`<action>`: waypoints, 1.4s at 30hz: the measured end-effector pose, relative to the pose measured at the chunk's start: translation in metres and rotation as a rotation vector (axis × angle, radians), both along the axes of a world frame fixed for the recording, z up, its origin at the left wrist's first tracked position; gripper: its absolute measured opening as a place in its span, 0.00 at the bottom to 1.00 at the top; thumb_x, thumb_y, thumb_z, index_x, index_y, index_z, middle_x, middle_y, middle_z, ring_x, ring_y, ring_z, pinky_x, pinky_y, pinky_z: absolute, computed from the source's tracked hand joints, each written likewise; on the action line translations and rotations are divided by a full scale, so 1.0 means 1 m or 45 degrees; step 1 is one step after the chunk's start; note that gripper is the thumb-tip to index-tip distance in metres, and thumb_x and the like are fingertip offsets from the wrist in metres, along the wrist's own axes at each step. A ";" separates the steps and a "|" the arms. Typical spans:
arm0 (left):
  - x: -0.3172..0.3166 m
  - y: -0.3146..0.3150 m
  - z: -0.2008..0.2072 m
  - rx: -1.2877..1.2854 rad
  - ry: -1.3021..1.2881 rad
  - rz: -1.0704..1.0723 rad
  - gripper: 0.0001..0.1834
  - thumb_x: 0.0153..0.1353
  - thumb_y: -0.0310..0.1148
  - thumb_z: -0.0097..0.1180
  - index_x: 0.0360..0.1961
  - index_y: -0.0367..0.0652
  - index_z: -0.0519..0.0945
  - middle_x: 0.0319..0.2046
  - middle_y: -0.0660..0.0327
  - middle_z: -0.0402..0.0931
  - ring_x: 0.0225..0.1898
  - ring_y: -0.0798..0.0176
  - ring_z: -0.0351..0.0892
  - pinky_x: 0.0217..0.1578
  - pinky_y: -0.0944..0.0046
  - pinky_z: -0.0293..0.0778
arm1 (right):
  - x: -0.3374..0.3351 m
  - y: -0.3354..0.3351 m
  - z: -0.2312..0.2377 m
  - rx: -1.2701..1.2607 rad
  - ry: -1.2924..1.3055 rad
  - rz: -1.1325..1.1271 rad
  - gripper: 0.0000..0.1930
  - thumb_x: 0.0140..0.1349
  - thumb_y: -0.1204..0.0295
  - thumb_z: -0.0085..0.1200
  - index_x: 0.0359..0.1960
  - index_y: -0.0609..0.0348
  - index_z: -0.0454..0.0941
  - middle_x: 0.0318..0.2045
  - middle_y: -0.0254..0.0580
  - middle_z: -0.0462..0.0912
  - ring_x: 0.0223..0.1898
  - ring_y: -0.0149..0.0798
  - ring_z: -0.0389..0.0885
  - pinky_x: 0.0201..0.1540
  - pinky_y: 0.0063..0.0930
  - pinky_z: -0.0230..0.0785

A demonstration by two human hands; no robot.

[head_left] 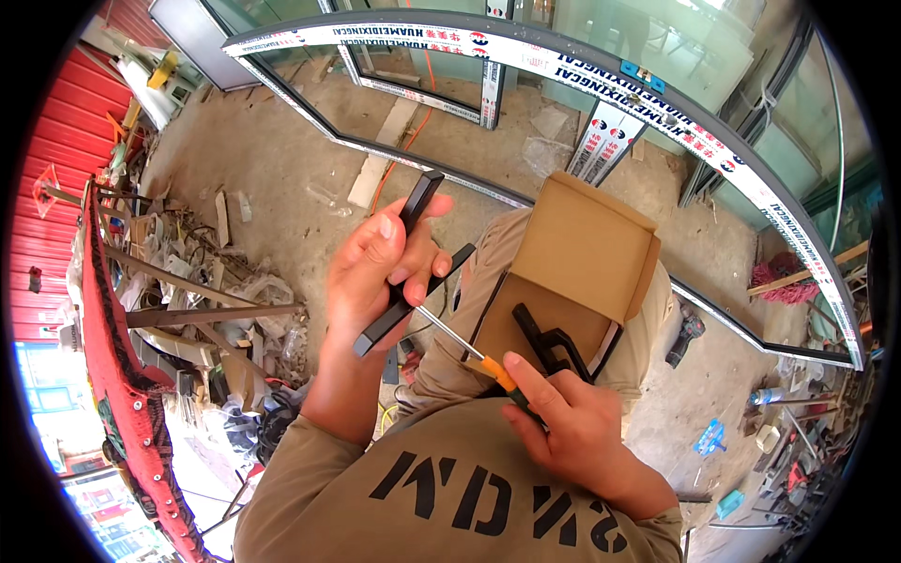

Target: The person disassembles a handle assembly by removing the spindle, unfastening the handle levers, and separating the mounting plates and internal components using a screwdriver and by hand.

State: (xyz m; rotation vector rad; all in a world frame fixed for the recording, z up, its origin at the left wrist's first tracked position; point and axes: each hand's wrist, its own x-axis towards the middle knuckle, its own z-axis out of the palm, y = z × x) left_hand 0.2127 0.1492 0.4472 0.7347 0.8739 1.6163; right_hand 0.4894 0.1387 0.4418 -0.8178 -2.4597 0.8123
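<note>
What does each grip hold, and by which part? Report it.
Left grip: a black fitting, around the middle of its long bar. Right grip: a screwdriver, by its handle.

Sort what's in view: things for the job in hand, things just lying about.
Seemingly in use:
- black handle piece, in the left hand
- screwdriver, in the right hand
- open cardboard box on the lap, holding more black hardware

Seemingly lying about:
- drill on the floor
- blue object
- scrap pile

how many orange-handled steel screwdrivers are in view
1: the orange-handled steel screwdriver in the right hand, tip toward the left hand; more may hide in the mixed clutter.
</note>
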 end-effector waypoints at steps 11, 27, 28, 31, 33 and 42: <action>0.001 0.002 -0.007 0.052 -0.050 -0.118 0.31 0.81 0.50 0.46 0.62 0.26 0.75 0.20 0.75 0.58 0.19 0.76 0.61 0.41 0.65 0.68 | 0.001 0.000 0.005 -0.306 0.104 0.005 0.33 0.59 0.68 0.71 0.69 0.51 0.77 0.24 0.34 0.70 0.20 0.34 0.75 0.20 0.31 0.65; -0.002 0.001 -0.012 0.225 -0.091 -0.119 0.30 0.81 0.50 0.45 0.63 0.29 0.73 0.20 0.75 0.58 0.19 0.77 0.61 0.40 0.66 0.67 | 0.004 0.015 0.019 -1.107 0.243 0.135 0.29 0.68 0.68 0.64 0.70 0.58 0.73 0.47 0.53 0.86 0.42 0.53 0.86 0.49 0.36 0.78; -0.002 0.000 -0.012 0.202 -0.078 -0.107 0.30 0.81 0.50 0.45 0.63 0.29 0.73 0.21 0.75 0.58 0.19 0.77 0.61 0.40 0.66 0.67 | 0.002 0.013 0.015 -1.105 0.242 0.131 0.29 0.68 0.68 0.64 0.70 0.58 0.73 0.47 0.53 0.86 0.42 0.53 0.86 0.49 0.36 0.78; -0.005 0.002 -0.012 0.110 -0.040 -0.072 0.30 0.81 0.49 0.45 0.64 0.29 0.73 0.21 0.75 0.58 0.20 0.77 0.61 0.40 0.66 0.67 | -0.004 0.006 0.005 -0.754 0.385 0.079 0.30 0.66 0.67 0.66 0.70 0.56 0.73 0.40 0.46 0.84 0.36 0.49 0.85 0.40 0.34 0.78; -0.006 0.001 -0.012 0.121 -0.020 -0.058 0.30 0.81 0.49 0.44 0.64 0.29 0.73 0.21 0.75 0.58 0.20 0.77 0.61 0.41 0.66 0.67 | -0.004 0.003 0.010 -0.407 0.039 -0.053 0.32 0.62 0.67 0.69 0.70 0.52 0.74 0.31 0.39 0.79 0.27 0.42 0.81 0.29 0.32 0.74; 0.005 0.001 -0.003 -0.004 -0.010 0.024 0.31 0.81 0.48 0.45 0.64 0.26 0.74 0.21 0.75 0.58 0.20 0.77 0.61 0.41 0.65 0.69 | -0.008 -0.001 0.008 -0.300 0.018 -0.015 0.34 0.59 0.67 0.70 0.70 0.43 0.75 0.28 0.35 0.74 0.20 0.37 0.75 0.20 0.32 0.68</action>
